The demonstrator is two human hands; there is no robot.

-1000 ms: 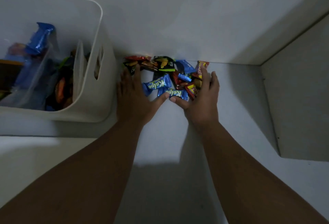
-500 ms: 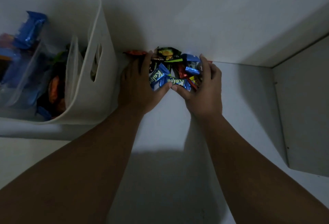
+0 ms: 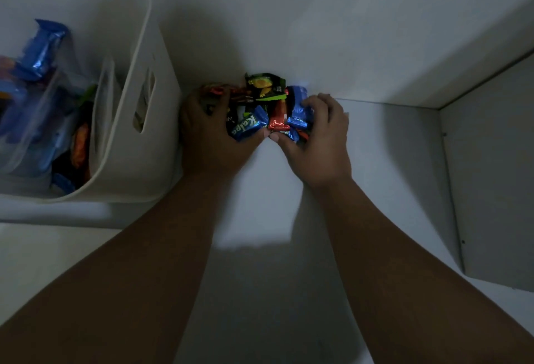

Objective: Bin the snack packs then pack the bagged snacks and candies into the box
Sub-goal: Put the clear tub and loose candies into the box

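Left grip (image 3: pixel 212 139) and right grip (image 3: pixel 319 144) are curled round the candy pile (image 3: pixel 261 103) held between them, white bin (image 3: pixel 161 144) beside left grip.

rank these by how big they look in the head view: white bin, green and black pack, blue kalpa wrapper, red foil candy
1. white bin, by far
2. green and black pack and blue Kalpa wrapper look alike; the left hand gripping the candies hides part, so unranked
3. red foil candy, smallest
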